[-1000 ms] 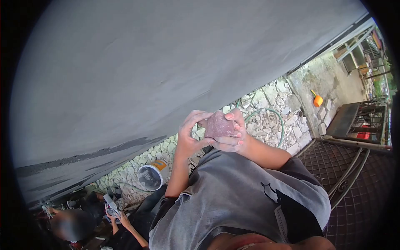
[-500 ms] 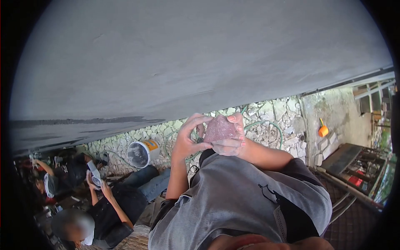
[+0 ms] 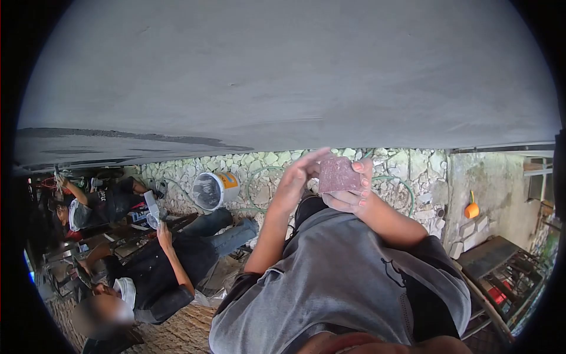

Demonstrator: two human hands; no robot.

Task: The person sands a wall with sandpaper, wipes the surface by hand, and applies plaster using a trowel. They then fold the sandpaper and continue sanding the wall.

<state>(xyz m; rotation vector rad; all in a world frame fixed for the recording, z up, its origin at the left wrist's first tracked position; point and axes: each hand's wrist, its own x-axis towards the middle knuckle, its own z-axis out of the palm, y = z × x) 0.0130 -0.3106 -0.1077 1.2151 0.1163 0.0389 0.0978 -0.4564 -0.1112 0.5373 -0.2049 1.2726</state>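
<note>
A reddish-purple piece of sandpaper (image 3: pixel 342 175), bent into a curve, is held up in front of my chest. My right hand (image 3: pixel 352 197) grips it from the right, with the fingertips folded over its right and lower edges. On the other side, my left hand (image 3: pixel 299 177) has its fingers stretched out and apart, reaching close to the paper's upper left corner. Pale dust coats both hands. Beyond them rises a smooth grey plastered surface (image 3: pixel 283 76), apart from the hands and filling the top of the view.
At left sits a person (image 3: pixel 171 271) holding a pale tool; another person (image 3: pixel 109 203) works farther back. A white bucket (image 3: pixel 227 187) with a yellow label lies near a green hose (image 3: pixel 407 192) on rough stones. An orange dipper (image 3: pixel 471 210) and a dark bench (image 3: pixel 489 255) are right.
The view has shifted, and the hands with the sandpaper now appear farther right. My left fingers have loosened and straightened; the sandpaper has turned. The nearer person's one hand has left the pale tool.
</note>
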